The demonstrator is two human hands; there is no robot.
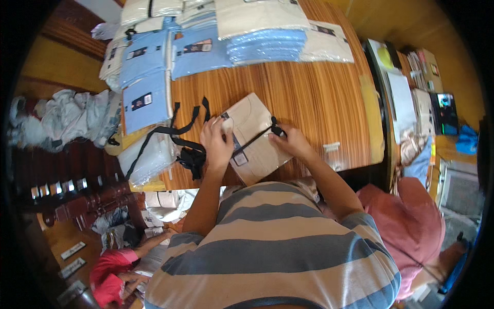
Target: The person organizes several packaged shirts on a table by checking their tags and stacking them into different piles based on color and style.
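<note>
In front of me on the striped wooden table (329,98) lies a folded beige cloth item in clear plastic (252,110). It is turned at a slant. A black ribbon (252,142) runs across it to a dark knot or bow at its right edge. My left hand (217,144) grips the package's left edge with bent fingers. At the right edge, my right hand (290,140) is closed on the ribbon by the knot, its thumb over the plastic. The fingertips there are partly hidden. Loose black ribbons (177,139) lie just left of my left hand.
Packed light-blue items (145,105) and a tall stack of blue packs (267,46) fill the far and left table. Clear plastic sleeves (149,159) lie at the left edge. A side table with papers (401,100) stands right. People in red (110,273) and pink (406,221) are nearby.
</note>
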